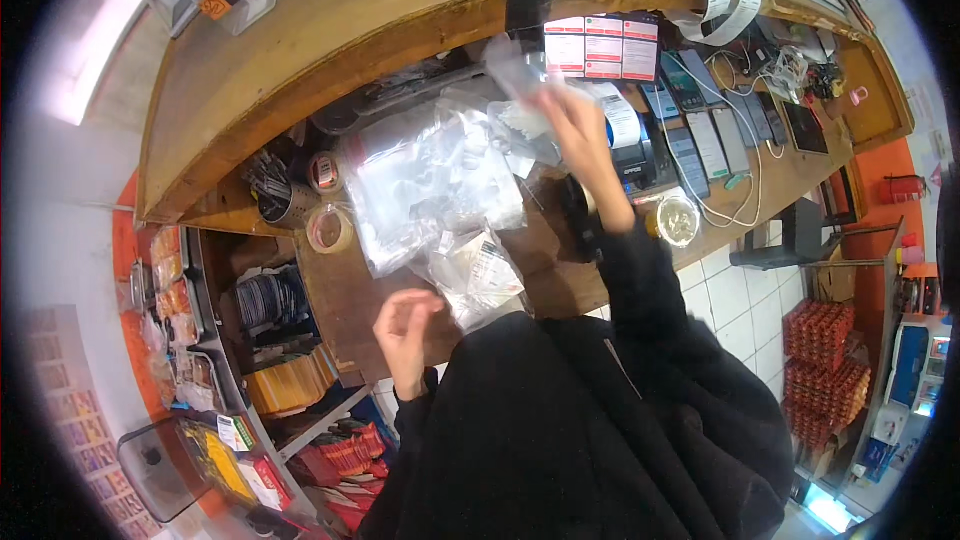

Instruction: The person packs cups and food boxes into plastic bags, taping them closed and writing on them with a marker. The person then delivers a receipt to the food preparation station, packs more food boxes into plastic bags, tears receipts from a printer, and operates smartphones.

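Note:
My right hand is raised over the back of the wooden desk, blurred, near the label printer. A blurred, see-through plastic piece lies by its fingertips; whether they grip it I cannot tell. My left hand hovers by the desk's front edge with nothing in it, fingers bent and thumb apart. To its right a clear plastic bag with a printed paper label lies against my black clothing. Behind that a pile of clear plastic bags covers the middle of the desk.
Tape rolls and a metal pen cup stand at the left. Several phones with white cables lie at the right, near a lit screen. A round clear-lidded container sits near the right edge. A raised wooden shelf arches behind.

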`<act>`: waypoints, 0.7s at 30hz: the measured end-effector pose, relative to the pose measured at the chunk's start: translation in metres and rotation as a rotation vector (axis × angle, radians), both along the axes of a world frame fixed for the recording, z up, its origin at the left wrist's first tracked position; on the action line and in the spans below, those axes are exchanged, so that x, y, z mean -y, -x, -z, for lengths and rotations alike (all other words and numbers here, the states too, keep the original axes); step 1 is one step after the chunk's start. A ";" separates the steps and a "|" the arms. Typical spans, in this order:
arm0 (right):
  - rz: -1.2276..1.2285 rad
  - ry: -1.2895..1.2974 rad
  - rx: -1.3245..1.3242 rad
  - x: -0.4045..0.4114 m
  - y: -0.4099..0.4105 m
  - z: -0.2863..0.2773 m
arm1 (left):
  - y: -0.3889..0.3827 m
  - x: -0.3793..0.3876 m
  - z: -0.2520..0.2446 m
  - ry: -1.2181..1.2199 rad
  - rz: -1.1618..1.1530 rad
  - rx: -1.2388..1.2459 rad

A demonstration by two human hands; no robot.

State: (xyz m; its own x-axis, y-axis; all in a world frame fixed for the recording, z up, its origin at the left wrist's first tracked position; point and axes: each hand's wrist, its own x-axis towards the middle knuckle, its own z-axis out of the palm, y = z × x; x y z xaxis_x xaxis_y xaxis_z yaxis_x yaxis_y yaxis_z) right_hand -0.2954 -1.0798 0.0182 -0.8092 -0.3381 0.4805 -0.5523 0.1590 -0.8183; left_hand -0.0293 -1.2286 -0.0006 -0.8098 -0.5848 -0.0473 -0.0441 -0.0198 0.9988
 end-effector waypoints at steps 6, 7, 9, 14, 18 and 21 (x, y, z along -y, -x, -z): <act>-0.735 0.535 1.111 -0.060 -0.122 -0.028 | 0.055 -0.063 -0.009 -0.725 0.554 -0.285; -0.724 0.513 1.098 -0.069 -0.124 -0.025 | 0.062 -0.066 -0.018 -0.839 0.657 -0.244; -0.816 0.535 1.200 -0.091 -0.121 -0.034 | 0.071 -0.066 0.001 -0.750 0.718 -0.247; -0.641 0.597 1.016 -0.128 -0.123 -0.027 | 0.067 -0.097 0.026 -0.721 1.176 -0.116; -0.502 0.703 0.981 -0.159 -0.118 -0.025 | 0.066 -0.106 0.020 -0.747 1.035 0.172; -0.377 0.709 0.889 -0.170 -0.118 -0.027 | 0.074 -0.118 0.034 -0.188 0.492 -0.145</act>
